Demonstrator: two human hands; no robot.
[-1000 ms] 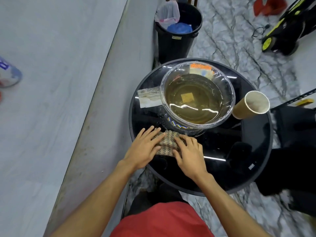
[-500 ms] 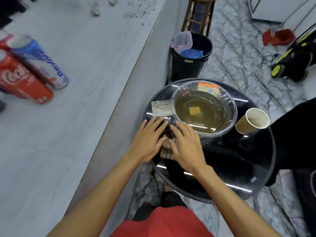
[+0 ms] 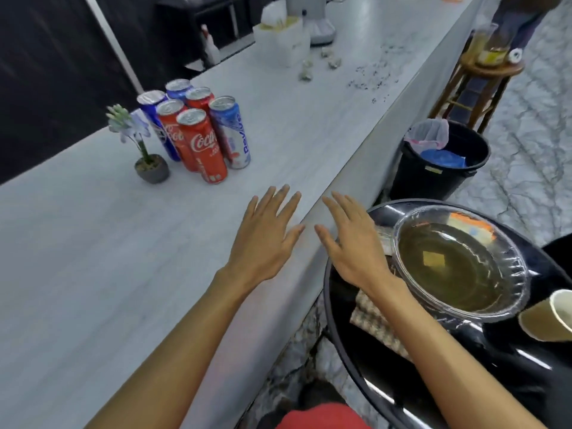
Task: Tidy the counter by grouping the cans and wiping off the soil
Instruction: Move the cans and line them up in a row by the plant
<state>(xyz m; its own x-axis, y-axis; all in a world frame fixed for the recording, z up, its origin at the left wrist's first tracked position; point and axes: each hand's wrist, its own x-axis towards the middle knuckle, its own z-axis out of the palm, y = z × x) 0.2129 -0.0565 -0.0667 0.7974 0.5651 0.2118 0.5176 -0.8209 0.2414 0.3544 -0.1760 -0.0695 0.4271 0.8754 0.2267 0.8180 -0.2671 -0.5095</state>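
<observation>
Low in the frame, a person's two bare forearms reach forward from a red garment. The left hand (image 3: 266, 233) spreads flat and empty, fingers splayed, over the pale grey marble-look counter (image 3: 93, 274) near its front edge. The right hand (image 3: 349, 243) is equally open and holds nothing, poised above the rim of a round black glass side table (image 3: 464, 382) at lower right. On that table a woven checked cloth (image 3: 376, 326) lies partly under the right forearm, beside a clear bowl of murky yellowish water (image 3: 458, 267) and a tan paper cup (image 3: 548, 317) at the right edge.

Farther up at centre left, six tall drink cans (image 3: 195, 131), red and blue, stand upright in a tight cluster next to a small potted plant (image 3: 145, 150). The grouping appears done.

At upper centre right, dark scattered soil (image 3: 371, 78) and a few pale crumpled scraps (image 3: 318, 61) remain on the counter, near a white box (image 3: 283, 41). The wiping looks unfinished, with the cloth not in hand.
</observation>
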